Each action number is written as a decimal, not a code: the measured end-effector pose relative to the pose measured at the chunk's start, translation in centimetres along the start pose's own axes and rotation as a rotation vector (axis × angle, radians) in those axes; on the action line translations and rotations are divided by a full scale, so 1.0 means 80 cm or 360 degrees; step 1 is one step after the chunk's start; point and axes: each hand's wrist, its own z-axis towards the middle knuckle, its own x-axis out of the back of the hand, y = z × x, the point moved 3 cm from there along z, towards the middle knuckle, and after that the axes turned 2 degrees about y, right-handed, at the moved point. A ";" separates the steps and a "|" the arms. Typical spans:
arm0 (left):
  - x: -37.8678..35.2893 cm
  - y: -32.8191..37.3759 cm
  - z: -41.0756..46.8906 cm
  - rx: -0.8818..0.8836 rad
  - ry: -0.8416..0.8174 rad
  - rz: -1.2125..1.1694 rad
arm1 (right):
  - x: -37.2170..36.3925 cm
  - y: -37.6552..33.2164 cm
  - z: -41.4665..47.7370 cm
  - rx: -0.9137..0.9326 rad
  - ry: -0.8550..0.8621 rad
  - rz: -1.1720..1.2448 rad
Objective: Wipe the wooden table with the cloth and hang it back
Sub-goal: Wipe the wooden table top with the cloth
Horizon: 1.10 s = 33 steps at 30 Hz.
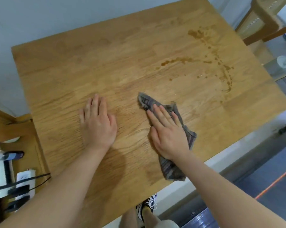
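Beneath the flat, pressing right hand (168,134) lies a crumpled grey striped cloth (171,170); I'd sweep it ahead-right over the brown spill (173,60), left hand (97,124) flat.

A white power strip (25,179) has black cables plugged in. Right of it stands a laced shoe (149,205); far up and right of it, a wooden chair (260,18) and a glass (285,62).

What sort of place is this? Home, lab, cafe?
Probably a home dining corner, not a lab: a wooden table with a brown spill, a wooden chair with a woven back beside it, and power strips with cables at the left.
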 end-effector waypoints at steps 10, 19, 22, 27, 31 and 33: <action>-0.001 0.005 -0.001 0.0040 0.0083 0.0047 | -0.033 -0.114 -0.041 -0.0090 -0.0016 0.0114; 0.001 0.005 -0.006 0.0002 0.0109 0.0046 | 0.023 0.085 -0.043 -0.0305 0.0038 -0.0012; 0.001 0.006 -0.006 0.0002 0.0112 0.0067 | 0.009 0.043 -0.042 -0.0382 0.0036 -0.0049; 0.001 0.009 -0.006 0.0029 0.0105 0.0060 | -0.007 -0.020 -0.049 0.0183 -0.0098 0.0038; 0.001 0.009 -0.001 0.0047 0.0106 0.0082 | -0.004 -0.012 0.004 0.0162 -0.0091 0.0060; 0.000 0.011 -0.004 0.0036 0.0095 0.0115 | -0.003 -0.010 0.052 0.0082 -0.0081 0.0052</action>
